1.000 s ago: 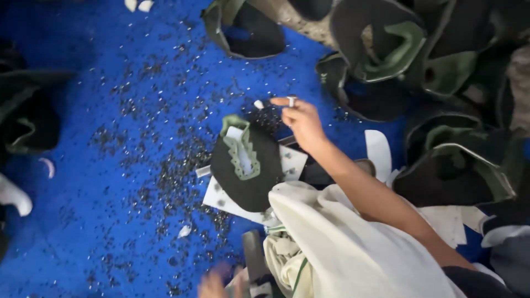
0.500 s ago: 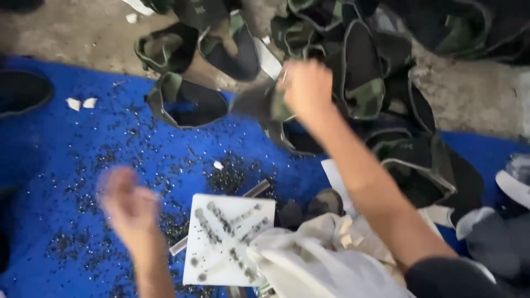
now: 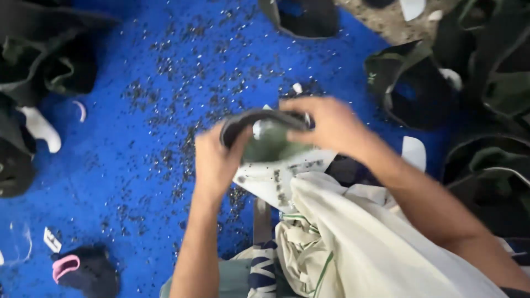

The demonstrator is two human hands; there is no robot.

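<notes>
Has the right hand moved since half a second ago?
Yes. The right hand came back from the heap of dark pieces to the white board, gripping a dark shoe piece.

The light is soft, even and fairly bright, with no hard shadows or glare; the blue mat [image 3: 127,182] shows saturated colour; the whole view is slightly soft; the right hand [image 3: 326,124] smears with motion blur, the left hand [image 3: 215,160] less so; dark pieces at the edges lose detail.
</notes>
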